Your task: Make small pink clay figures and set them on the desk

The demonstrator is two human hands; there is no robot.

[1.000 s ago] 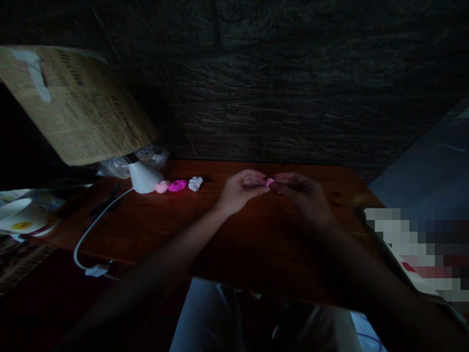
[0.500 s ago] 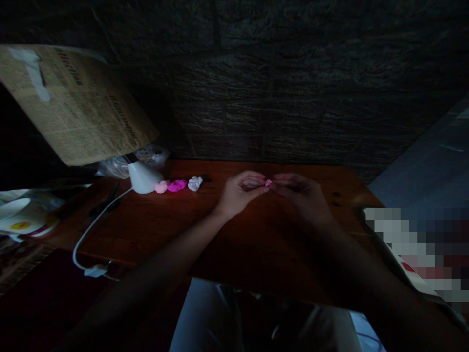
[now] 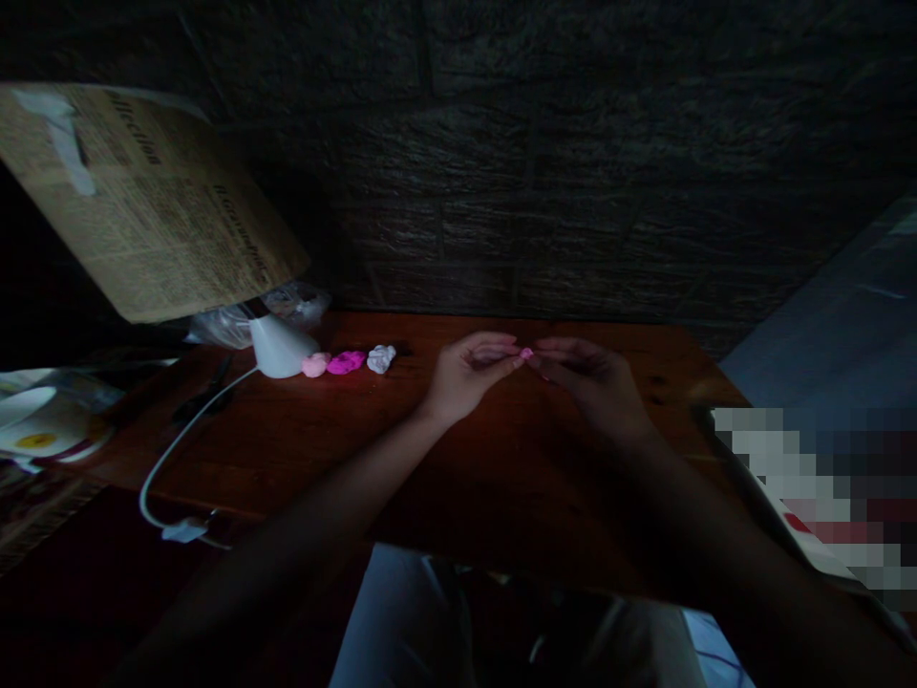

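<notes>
My left hand [image 3: 469, 373] and my right hand [image 3: 591, 382] meet fingertip to fingertip above the back of a reddish wooden table [image 3: 358, 449]. Between their pinched fingers sits a tiny pink lump of clay [image 3: 526, 354], mostly hidden by the fingers. To the left on the table lie three more lumps in a row: a pale pink lump [image 3: 315, 364], a magenta lump [image 3: 347, 362] and a white lump [image 3: 381, 358]. The scene is very dark.
A white lamp base [image 3: 281, 346] with a white cable [image 3: 168, 459] stands at the back left, beside crumpled clear plastic [image 3: 290, 306]. A newspaper sheet [image 3: 143, 201] hangs above it. A white dish [image 3: 35, 430] sits at far left. A dark brick wall [image 3: 537, 191] backs the table.
Both hands stay pinched together on the small pink lump, with only slight finger movement. The lump looks a little smaller between the fingertips.
</notes>
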